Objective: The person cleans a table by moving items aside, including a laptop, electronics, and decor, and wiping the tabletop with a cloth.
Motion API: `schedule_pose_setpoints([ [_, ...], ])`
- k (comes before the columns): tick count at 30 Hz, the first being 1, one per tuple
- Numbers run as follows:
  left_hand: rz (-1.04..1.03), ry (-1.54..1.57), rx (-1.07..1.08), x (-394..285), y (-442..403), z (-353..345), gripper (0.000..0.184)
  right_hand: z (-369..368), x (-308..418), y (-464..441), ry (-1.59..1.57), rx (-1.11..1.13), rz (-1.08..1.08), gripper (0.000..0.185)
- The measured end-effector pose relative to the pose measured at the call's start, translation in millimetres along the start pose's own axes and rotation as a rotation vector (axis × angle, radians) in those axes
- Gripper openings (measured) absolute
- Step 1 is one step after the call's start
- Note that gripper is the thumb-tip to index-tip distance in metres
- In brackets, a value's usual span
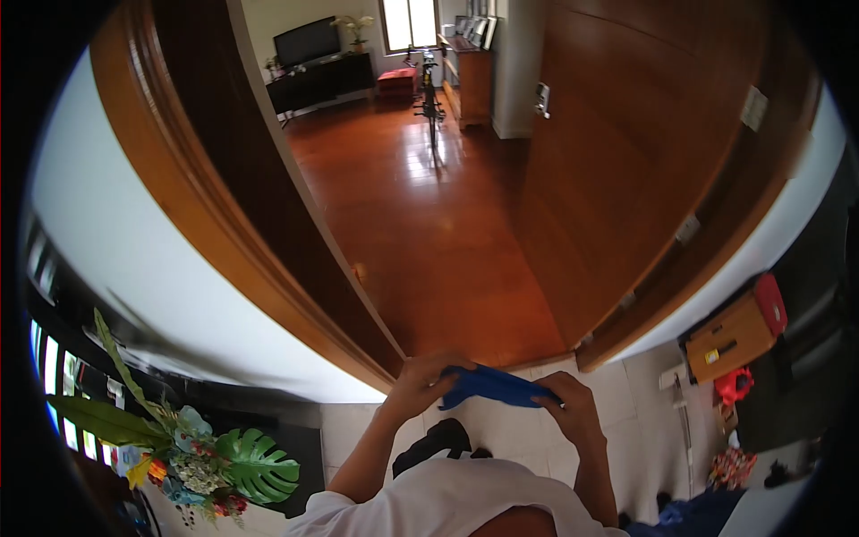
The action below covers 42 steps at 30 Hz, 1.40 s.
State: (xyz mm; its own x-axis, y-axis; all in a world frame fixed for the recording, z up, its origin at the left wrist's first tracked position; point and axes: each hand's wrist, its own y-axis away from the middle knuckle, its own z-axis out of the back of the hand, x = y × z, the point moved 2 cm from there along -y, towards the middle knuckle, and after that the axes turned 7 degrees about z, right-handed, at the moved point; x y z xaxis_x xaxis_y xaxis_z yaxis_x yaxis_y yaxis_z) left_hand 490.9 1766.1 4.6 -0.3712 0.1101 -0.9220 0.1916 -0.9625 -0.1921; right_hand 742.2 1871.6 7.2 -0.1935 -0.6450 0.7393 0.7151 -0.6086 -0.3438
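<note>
A blue cloth is stretched between my two hands, in front of my white shirt. My left hand grips its left end, with the thumb and fingers pinched on the fabric. At the other end, my right hand is closed on the cloth in the same way. The fabric looks folded or bunched, and its full shape cannot be made out. Beneath it are the pale floor tiles and a dark shoe.
An open wooden door stands at the right of a doorway with a wooden frame. Beyond, a bicycle stands on the reddish floor. A flower arrangement is at lower left; an orange-brown case is at right.
</note>
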Motion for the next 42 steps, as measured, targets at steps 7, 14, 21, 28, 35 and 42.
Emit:
schedule_pose_setpoints([
  [7,0.195,0.463,-0.269,85.4,-117.8,42.5,0.046,-9.9,-63.2,-155.5,-0.233,0.065,0.041,0.022],
  [14,0.26,0.724,-0.097,166.6,-272.6,76.8,0.062,-17.1,-117.1,-347.3,-0.344,0.161,0.061,0.018],
  [21,0.37,0.467,0.199,221.3,-397.0,129.2,0.031,-17.3,-198.0,-497.6,-0.412,0.026,0.07,0.017],
  [28,0.51,0.612,-0.043,273.2,-526.0,198.0,0.041,-56.5,-288.8,-665.3,-0.326,-0.02,0.05,0.028],
  [35,0.461,0.603,-0.455,339.9,-672.9,309.2,0.037,-48.2,-385.0,-885.7,-0.341,-0.032,-0.014,0.027],
  [42,0.399,0.381,-1.136,398.3,-691.4,458.6,0.029,-175.8,-406.2,-1098.4,-0.403,0.275,0.087,0.025],
])
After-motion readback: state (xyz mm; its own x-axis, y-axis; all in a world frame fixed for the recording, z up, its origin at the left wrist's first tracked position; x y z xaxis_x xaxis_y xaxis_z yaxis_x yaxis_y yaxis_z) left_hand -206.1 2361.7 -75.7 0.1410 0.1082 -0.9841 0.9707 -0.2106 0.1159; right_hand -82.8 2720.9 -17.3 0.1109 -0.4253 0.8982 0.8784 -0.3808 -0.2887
